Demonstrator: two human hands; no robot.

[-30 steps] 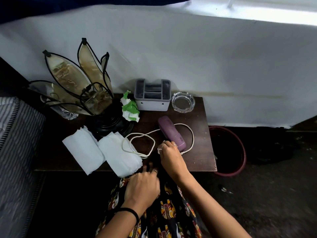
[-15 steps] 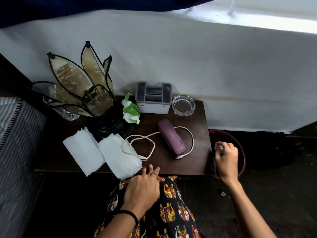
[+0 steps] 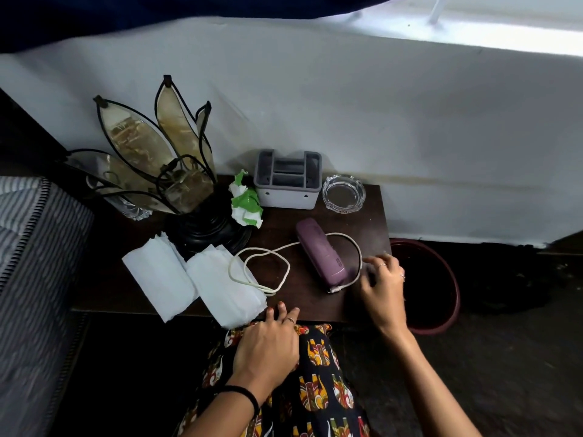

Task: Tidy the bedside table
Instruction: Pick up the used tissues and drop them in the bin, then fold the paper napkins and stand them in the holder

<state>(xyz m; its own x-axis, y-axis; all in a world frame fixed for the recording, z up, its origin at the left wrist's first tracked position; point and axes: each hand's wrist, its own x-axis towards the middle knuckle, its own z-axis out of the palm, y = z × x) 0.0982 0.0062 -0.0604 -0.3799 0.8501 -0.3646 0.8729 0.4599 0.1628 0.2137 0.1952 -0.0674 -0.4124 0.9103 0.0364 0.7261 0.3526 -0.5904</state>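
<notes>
Right hand [image 3: 383, 287] over the bedside table [image 3: 372, 216] at its 4 o'clock corner, fingers spread and slightly blurred, holding nothing; probably reaching for clutter beside it. At its 9 o'clock, just beside: smooth purple oblong device [image 3: 320, 252], looped by a thin white cable [image 3: 262, 272]. Left hand [image 3: 268, 345] flat at the front edge, 6 o'clock, fingers relaxed, likely bracing. Further out: two soft folded white tissues [image 3: 189, 279] at 8 o'clock, crumpled green-white wrapper [image 3: 246, 200], grey plastic organiser [image 3: 287, 181], clear glass ashtray [image 3: 344, 193] at 1 o'clock. Maroon round bin [image 3: 441, 310] below, handy for rubbish.
</notes>
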